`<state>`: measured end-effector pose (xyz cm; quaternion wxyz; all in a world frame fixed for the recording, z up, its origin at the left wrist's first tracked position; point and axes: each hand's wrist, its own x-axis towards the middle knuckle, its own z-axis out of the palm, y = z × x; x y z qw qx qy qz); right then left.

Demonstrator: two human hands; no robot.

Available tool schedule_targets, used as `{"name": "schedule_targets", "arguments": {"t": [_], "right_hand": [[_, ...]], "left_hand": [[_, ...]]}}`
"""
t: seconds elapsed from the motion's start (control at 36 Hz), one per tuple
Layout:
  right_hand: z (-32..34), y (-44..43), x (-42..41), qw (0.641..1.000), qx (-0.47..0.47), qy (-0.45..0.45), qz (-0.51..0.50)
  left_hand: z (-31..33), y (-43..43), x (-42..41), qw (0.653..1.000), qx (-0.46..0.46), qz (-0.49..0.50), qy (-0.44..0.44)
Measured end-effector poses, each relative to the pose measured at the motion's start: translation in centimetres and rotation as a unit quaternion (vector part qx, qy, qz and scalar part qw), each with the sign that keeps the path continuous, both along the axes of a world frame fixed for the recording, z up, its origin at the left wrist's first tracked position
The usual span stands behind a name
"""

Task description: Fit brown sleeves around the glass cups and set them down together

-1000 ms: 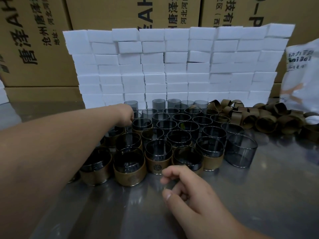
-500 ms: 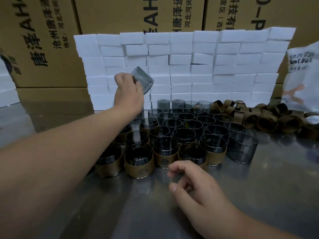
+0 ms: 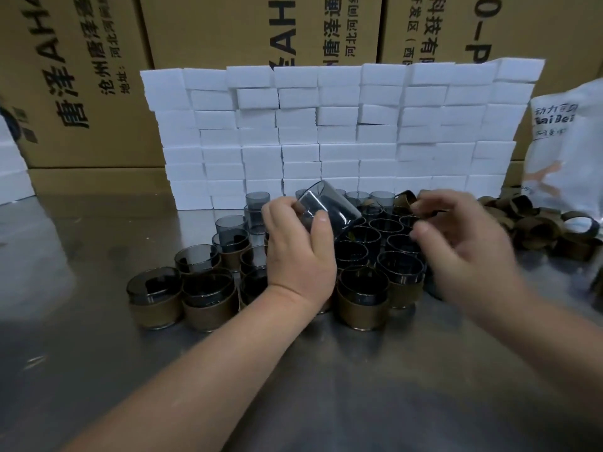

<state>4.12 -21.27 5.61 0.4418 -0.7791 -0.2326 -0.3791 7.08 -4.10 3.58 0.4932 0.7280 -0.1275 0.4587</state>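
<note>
Now left grip (image 3: 303, 252) clasped a bare cup (image 3: 329, 207), lifted and tilted, while right grip (image 3: 463, 243) had risen, blurred, near a sleeve (image 3: 403, 197), grasp untellable, so sleeving looked next.

Tilted bare smoky glass cup (image 3: 328, 208) aloft

left hand (image 3: 300, 252): glass cup (image 3: 326, 207) lifted, brought centre, tilted | right hand (image 3: 463, 243): raised over cups (image 3: 362, 285)

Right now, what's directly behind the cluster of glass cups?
A wall of stacked white blocks, with printed cardboard boxes behind it. The cup in the left hand hides part of its bottom row.
</note>
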Motion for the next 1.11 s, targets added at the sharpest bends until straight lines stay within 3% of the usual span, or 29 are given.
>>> {"name": "schedule_targets", "arguments": {"t": [0.08, 0.19, 0.31, 0.36, 0.47, 0.64, 0.83, 0.92, 1.11], "right_hand": [[1.1, -3.1, 3.8, 0.991, -0.006, 0.078, -0.105], [1.4, -7.2, 8.9, 0.956, -0.094, 0.161, -0.229], [0.5, -11.0, 13.3, 0.888, -0.271, 0.235, -0.288], [0.0, -12.2, 14.7, 0.837, -0.374, 0.27, -0.293], [-0.4, -13.6, 17.4, 0.751, -0.519, 0.243, -0.327], [-0.6, -12.8, 20.0, 0.672, -0.627, 0.223, -0.325], [-1.5, -11.6, 20.9, 0.621, -0.676, 0.218, -0.331], [-1.6, -11.5, 20.9, 0.617, -0.678, 0.22, -0.333], [-1.4, -11.4, 20.6, 0.578, -0.717, 0.144, -0.363]], "left_hand": [[0.2, -0.1, 0.3, 1.0, 0.015, -0.012, -0.01], [-0.4, 0.0, 1.4, 1.0, -0.014, -0.009, 0.019], [-0.6, 0.0, 2.2, 1.0, -0.007, -0.006, 0.02], [-0.6, -0.1, 2.4, 1.0, 0.002, -0.003, 0.012], [-0.9, -0.2, 2.4, 1.0, 0.023, -0.005, -0.007], [-0.7, 0.0, 2.5, 1.0, -0.003, -0.021, 0.003], [-0.7, 0.1, 2.2, 0.999, 0.012, -0.028, 0.01], [-0.6, 0.3, 2.3, 0.999, -0.002, -0.035, 0.016], [-0.5, 0.2, 2.2, 0.999, -0.015, -0.042, 0.027]]}}
